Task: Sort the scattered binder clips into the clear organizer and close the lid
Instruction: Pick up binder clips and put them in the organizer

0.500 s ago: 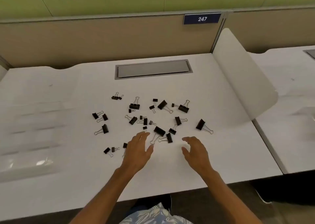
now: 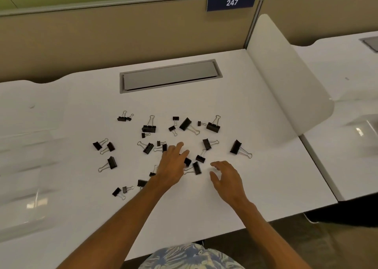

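Note:
Several black binder clips of different sizes lie scattered over the white desk (image 2: pixel 255 187), among them a large one (image 2: pixel 235 147) at the right and another (image 2: pixel 112 162) at the left. My left hand (image 2: pixel 170 164) lies palm down over the middle of the scatter, fingers spread, its fingertips touching a clip (image 2: pixel 187 161) that it partly hides. My right hand (image 2: pixel 226 176) hovers just right of it, fingers curled and apart, holding nothing. The clear organizer (image 2: pixel 22 166) lies at the left edge, its compartments faint and hard to make out.
A grey cable hatch (image 2: pixel 169 76) is set into the desk behind the clips. A white curved divider (image 2: pixel 286 84) rises at the desk's right side, with a neighbouring desk (image 2: pixel 347 68) beyond. A beige partition (image 2: pixel 102 33) bearing a "247" plate closes off the back.
My left hand has reached forward into the clips and now covers one at their middle. My right hand has barely moved.

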Tool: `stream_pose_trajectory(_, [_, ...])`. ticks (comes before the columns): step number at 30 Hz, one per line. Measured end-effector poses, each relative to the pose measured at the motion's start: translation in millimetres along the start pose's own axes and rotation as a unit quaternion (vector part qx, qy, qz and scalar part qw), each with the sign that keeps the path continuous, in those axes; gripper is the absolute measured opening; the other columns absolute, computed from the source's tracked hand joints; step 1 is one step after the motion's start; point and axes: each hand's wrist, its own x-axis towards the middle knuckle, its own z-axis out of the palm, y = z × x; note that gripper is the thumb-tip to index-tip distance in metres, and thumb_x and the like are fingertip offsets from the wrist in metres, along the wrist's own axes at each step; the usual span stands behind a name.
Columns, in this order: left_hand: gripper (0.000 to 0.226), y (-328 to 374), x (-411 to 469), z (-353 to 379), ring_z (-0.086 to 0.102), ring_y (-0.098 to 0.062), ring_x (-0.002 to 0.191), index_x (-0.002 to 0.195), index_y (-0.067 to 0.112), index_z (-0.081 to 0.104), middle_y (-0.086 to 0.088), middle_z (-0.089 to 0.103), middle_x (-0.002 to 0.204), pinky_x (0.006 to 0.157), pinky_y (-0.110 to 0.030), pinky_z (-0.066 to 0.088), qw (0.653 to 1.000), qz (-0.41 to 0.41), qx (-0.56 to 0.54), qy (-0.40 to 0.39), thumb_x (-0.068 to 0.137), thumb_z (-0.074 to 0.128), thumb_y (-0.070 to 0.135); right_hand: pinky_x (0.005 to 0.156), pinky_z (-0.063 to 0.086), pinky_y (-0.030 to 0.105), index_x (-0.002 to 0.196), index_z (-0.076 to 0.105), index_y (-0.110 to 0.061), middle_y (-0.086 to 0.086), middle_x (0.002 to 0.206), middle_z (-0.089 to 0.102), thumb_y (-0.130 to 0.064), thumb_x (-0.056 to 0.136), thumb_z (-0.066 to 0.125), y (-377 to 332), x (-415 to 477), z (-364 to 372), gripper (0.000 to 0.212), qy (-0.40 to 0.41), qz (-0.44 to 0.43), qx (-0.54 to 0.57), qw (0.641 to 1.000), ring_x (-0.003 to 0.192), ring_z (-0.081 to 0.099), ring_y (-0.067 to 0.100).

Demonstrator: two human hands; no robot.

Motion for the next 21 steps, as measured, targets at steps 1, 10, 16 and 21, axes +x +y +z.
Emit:
stream_pose_trajectory(1, [0.045,-1.5,2.8,0.9,0.033,-0.028,0.134,0.139,0.016,0.049,-0.008,0.025,0.155,0.106,-0.039,0.037,1.000,0.003,0.008,0.002,0.095,0.058,0.020,0.097,0.037,0.021,0.129,0.059,-0.022,-0.002,0.131,0.059,-0.027,0.096,0.059,1.2,1.3,0.3,0.033,0.002,0.002,0.002,1.000,0.116,0.056,0.016])
stream_pose_trajectory(10, [0.027,-8.9,11.0,7.2,0.048,-0.022,0.110,0.113,0.018,0.057,-0.002,0.057,0.118,0.090,-0.033,0.040,0.999,0.010,-0.004,0.042,0.088,0.066,0.019,0.093,0.040,0.021,0.126,0.061,-0.020,-0.002,0.124,0.063,-0.024,0.097,0.058,4.1,7.4,-1.1,0.030,0.023,0.000,0.017,1.000,0.111,0.058,0.015])
stream_pose_trajectory(16, [0.016,-9.5,5.6,-8.4,0.057,-0.017,0.083,0.101,0.018,0.055,-0.001,0.057,0.098,0.072,-0.033,0.052,0.962,-0.096,-0.247,0.065,0.091,0.061,0.007,0.081,0.047,0.022,0.118,0.066,-0.017,-0.004,0.108,0.063,-0.016,0.094,0.060,5.5,20.7,-18.8,0.024,0.077,-0.005,0.037,0.996,0.094,0.057,0.009])
stream_pose_trajectory(21, [0.020,-7.8,8.2,-33.8,0.072,-0.024,0.072,0.097,0.014,0.063,-0.010,0.069,0.094,0.071,-0.031,0.060,0.802,-0.193,-0.550,0.135,0.086,0.066,-0.003,0.087,0.050,0.030,0.117,0.065,-0.013,0.003,0.116,0.063,-0.010,0.091,0.063,17.9,46.0,-39.8,0.026,0.141,0.002,0.012,0.990,0.105,0.058,0.018])
